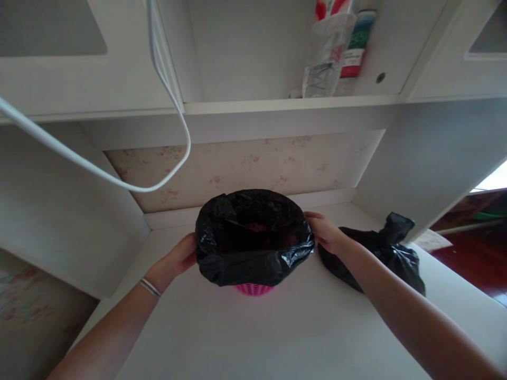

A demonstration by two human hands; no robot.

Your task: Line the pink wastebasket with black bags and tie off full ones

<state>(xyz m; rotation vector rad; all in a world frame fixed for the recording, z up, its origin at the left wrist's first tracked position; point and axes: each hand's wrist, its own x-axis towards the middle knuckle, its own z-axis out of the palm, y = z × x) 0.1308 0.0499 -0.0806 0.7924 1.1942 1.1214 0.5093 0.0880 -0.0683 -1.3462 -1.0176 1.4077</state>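
The white desk (277,338) carried a pink basket (254,288) lined with a black bag (253,248) near the middle of its back edge. A second, tied black bag (390,253) lay just beside it toward the right edge, with a paper (431,240) behind it at that edge.
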